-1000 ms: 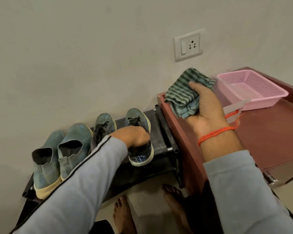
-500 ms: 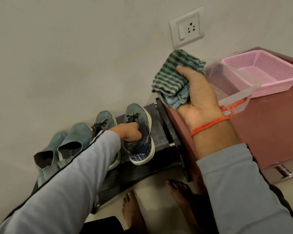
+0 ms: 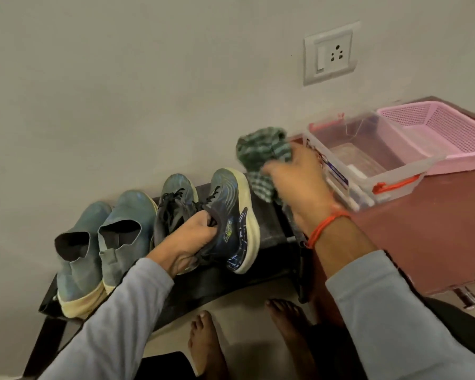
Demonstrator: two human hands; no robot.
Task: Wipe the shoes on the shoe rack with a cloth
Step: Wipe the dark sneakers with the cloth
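Observation:
A black shoe rack [image 3: 269,229] against the wall carries two blue slip-on shoes [image 3: 99,242] on the left and two dark lace-up sneakers on the right. My left hand [image 3: 192,231] grips the right sneaker [image 3: 232,218] by its collar, and the shoe is tilted onto its side with the pale sole facing right. The other sneaker [image 3: 173,204] stands beside it. My right hand [image 3: 294,179] holds a bunched green striped cloth [image 3: 261,157] just right of that sneaker's toe; the cloth is blurred.
A dark red cabinet [image 3: 422,237] stands right of the rack. On it sit a clear plastic box [image 3: 368,157] with orange latches and a pink mesh basket [image 3: 444,135]. A wall socket [image 3: 331,54] is above. My bare feet [image 3: 206,349] stand on the floor in front.
My right hand has dropped with the cloth from in front of the socket down to the sneaker's toe. My left hand has tipped the right sneaker onto its side.

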